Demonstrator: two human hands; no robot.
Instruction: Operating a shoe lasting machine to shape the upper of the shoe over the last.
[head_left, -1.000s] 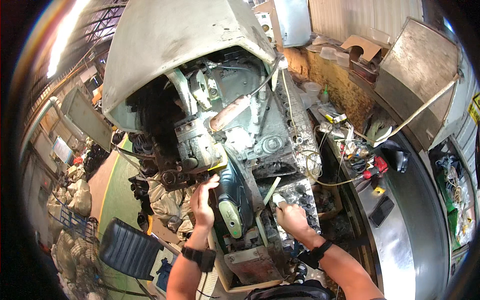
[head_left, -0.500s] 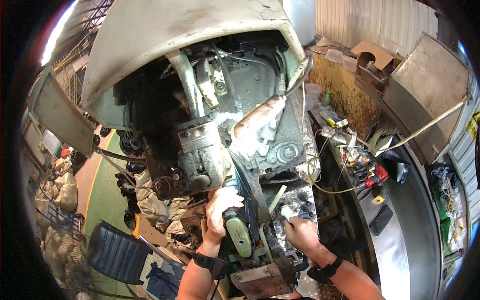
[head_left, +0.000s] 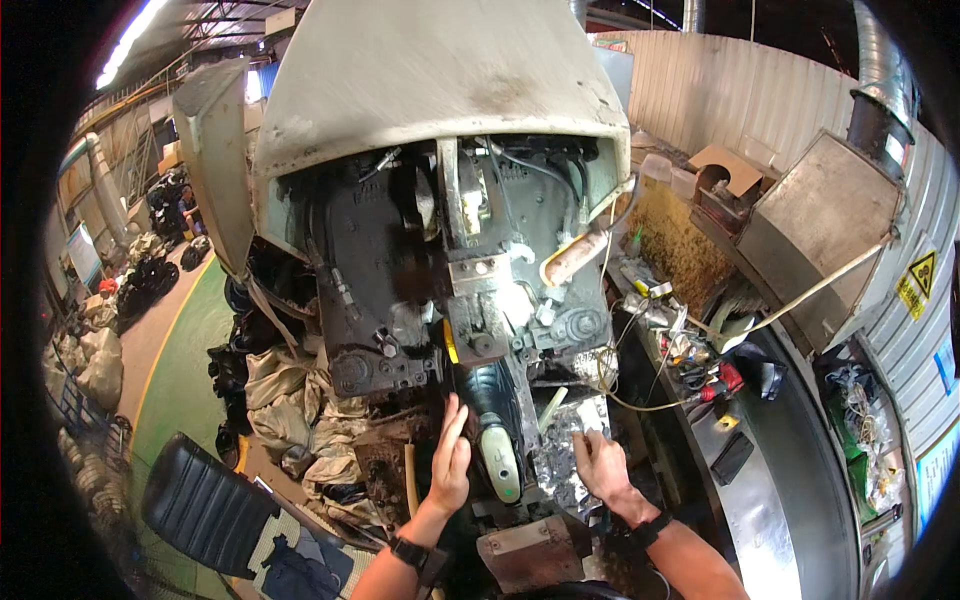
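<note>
A pale green shoe last (head_left: 497, 462) carries a dark shoe upper (head_left: 484, 388), its far end under the clamp of a greasy shoe-making machine (head_left: 395, 310). Along its left side, my left hand (head_left: 452, 462) is held up with fingers straight and nothing gripped. To the right, my right hand (head_left: 602, 470) is closed, with its fingers curled over a stained metal plate (head_left: 565, 455). Whatever the right fingers hold is hidden. A pale stick (head_left: 551, 410) leans at the plate's far edge, just beyond that hand.
A brown-stained lamp or handle (head_left: 575, 258) juts over the machine's right side. On the right bench lie a red power tool (head_left: 722, 382), a dark phone-like slab (head_left: 733, 458) and loose tools. A black chair (head_left: 205, 500) and cloth sacks (head_left: 285, 400) stand left.
The view has tilted up, showing more of the hood. My left hand has come off the shoe's side and straightened. The white piece at my right fingertips no longer shows.
</note>
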